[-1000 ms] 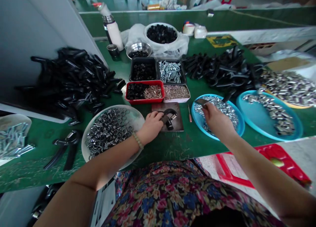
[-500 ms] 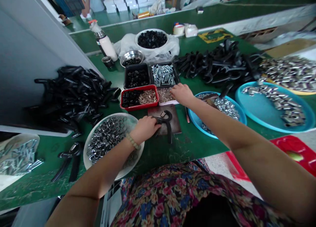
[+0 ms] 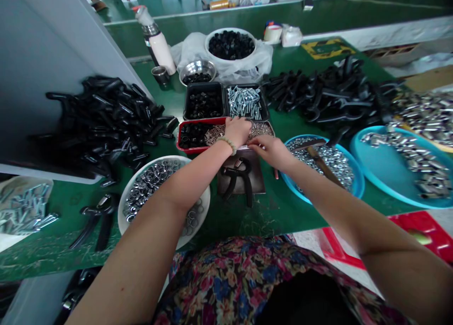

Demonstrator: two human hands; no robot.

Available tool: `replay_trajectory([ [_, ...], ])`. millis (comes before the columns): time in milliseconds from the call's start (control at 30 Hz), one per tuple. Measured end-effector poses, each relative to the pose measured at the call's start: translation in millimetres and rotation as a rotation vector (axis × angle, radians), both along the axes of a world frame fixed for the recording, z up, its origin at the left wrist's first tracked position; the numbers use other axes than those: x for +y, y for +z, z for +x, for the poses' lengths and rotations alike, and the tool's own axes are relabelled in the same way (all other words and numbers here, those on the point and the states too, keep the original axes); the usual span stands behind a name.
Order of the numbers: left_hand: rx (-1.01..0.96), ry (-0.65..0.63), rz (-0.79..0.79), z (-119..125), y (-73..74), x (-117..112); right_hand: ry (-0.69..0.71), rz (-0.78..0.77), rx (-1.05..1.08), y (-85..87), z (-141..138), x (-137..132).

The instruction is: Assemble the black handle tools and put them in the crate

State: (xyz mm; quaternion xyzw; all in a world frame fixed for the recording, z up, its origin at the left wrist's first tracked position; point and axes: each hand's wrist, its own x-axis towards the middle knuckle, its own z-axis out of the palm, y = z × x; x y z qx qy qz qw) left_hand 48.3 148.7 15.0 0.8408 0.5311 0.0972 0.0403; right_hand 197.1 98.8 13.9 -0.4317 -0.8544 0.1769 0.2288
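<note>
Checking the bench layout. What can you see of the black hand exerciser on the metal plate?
The black hand exerciser lies flat on a dark metal plate. Its two black handles splay toward the person from a curved top with a small metal part. Neither the left hand nor the right hand touches it.

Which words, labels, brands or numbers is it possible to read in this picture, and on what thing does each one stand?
No word, brand or number can be read clearly.
Yellow patterned sheet on the far green bench: it has markings, but they are too small and blurred to read.
White-and-steel flask: no readable text shows.
Roll of tape: any print on it is too small to read.
</note>
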Motion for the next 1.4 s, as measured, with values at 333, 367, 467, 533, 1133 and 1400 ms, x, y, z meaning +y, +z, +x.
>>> replay_trajectory([
  [333,-0.561,0.046,-0.170,-30,28.1,-28,0.020,-0.050,-0.029,-34.1,-20,-24],
  [367,-0.644,0.034,-0.209,-39,29.8,-41,0.020,-0.042,-0.030,-34.4,-20,-24],
  [467,-0.795,0.069,-0.309,-61,22.3,-89,0.037,0.001,-0.053,-35.6,-21,-26],
  [533,-0.777,0.124,-0.303,-67,9.1,-118,0.051,0.052,-0.100,-37.2,-21,-28],
  [1133,-0.129,-0.006,0.044,-55,-33.2,-150,-0.141,-0.122,0.097,-4.5,26,-63],
  [1400,0.014,-0.165,0.001,-62,-27.8,-161,-0.637,0.072,-0.669,-3.9,133,-93],
])
